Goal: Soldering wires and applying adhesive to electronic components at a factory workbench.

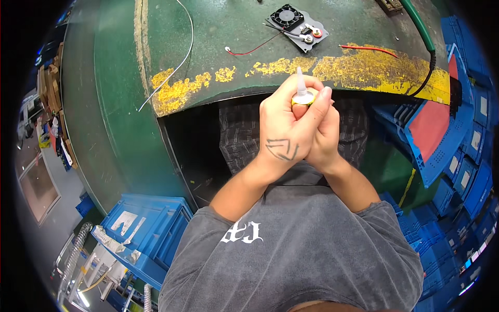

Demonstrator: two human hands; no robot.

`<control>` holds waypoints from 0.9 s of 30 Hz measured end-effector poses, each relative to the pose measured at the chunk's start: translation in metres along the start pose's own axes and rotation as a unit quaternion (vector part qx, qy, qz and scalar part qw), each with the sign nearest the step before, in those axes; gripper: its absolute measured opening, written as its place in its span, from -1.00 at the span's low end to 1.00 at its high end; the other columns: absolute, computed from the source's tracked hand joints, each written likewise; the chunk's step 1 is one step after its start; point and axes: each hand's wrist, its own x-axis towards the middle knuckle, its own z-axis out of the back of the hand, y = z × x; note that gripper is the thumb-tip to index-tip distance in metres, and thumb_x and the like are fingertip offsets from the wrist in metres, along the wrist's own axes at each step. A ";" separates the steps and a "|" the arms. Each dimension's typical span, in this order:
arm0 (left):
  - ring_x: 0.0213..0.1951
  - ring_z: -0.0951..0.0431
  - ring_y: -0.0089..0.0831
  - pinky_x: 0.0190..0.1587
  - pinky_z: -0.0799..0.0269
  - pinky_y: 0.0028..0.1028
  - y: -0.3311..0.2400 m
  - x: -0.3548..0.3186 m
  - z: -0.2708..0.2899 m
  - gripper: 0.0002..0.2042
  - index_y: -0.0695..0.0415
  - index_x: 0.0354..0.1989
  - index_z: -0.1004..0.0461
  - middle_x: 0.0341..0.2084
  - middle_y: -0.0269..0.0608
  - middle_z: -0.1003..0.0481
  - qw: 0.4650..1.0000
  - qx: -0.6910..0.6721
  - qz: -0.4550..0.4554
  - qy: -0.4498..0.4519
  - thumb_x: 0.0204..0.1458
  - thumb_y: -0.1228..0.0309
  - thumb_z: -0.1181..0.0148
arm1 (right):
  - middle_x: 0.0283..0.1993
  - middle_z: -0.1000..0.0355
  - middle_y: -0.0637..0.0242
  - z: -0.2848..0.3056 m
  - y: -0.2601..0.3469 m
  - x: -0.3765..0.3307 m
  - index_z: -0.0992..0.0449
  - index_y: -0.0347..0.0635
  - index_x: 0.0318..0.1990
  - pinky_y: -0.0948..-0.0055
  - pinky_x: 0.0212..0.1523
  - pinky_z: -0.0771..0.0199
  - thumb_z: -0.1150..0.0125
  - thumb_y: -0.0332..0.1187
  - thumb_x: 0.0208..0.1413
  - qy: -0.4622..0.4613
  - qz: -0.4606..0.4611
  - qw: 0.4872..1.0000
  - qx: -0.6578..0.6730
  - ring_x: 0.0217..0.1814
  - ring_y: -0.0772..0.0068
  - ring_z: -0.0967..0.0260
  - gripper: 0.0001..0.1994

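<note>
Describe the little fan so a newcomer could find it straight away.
Start at the green bench with its worn yellow edge stripe. Beyond the clasped hands, near the far edge, lies a grey plate. The fan sits on its left end: black, square, round blades, unlike the small red and white parts beside it.

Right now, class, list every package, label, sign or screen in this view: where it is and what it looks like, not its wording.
Small bottle: gripped in both hands, left hand over right hand, white pointed nozzle, yellow body.
Pale labels: stuck on the blue crate at lower left, flat and whitish.
White labels: on the stacked blue crates at right, small rectangles.
Cardboard boxes: far left, brown, stacked.
No screens.
</note>
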 end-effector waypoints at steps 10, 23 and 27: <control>-0.45 -0.55 -0.54 -0.34 -0.46 -0.50 0.003 0.000 0.000 -0.83 0.25 -0.28 -0.53 -0.51 -0.18 -0.56 1.000 0.012 0.001 0.005 0.15 0.38 -0.28 | -0.35 -0.54 0.32 -0.001 -0.006 -0.007 -0.49 -0.33 -0.26 0.47 -0.25 -0.49 -0.15 -0.45 0.24 -0.025 -0.025 0.999 0.032 -0.27 0.53 -0.52 -0.89; -0.29 -0.53 -0.59 -0.17 -0.45 -0.54 -0.008 -0.002 0.003 -0.82 0.24 -0.17 -0.53 -0.34 -0.25 -0.55 0.996 -0.045 -0.031 0.065 0.19 0.38 -0.25 | -0.44 -0.44 0.41 0.010 0.006 0.004 -0.51 -0.33 -0.19 0.57 -0.38 -0.37 -0.13 -0.35 0.32 0.056 0.023 0.998 0.008 -0.40 0.64 -0.37 -0.82; -0.08 -0.61 -0.23 0.03 -0.51 -0.35 -0.016 0.004 0.024 -0.64 0.38 0.02 -0.48 -0.16 0.11 -0.59 0.988 -0.098 -0.032 0.116 0.35 0.26 0.00 | -0.53 -0.41 0.47 0.005 0.014 0.000 -0.50 -0.38 -0.05 0.63 -0.48 -0.29 -0.14 -0.16 0.36 0.009 -0.062 0.996 0.058 -0.51 0.71 -0.31 -0.64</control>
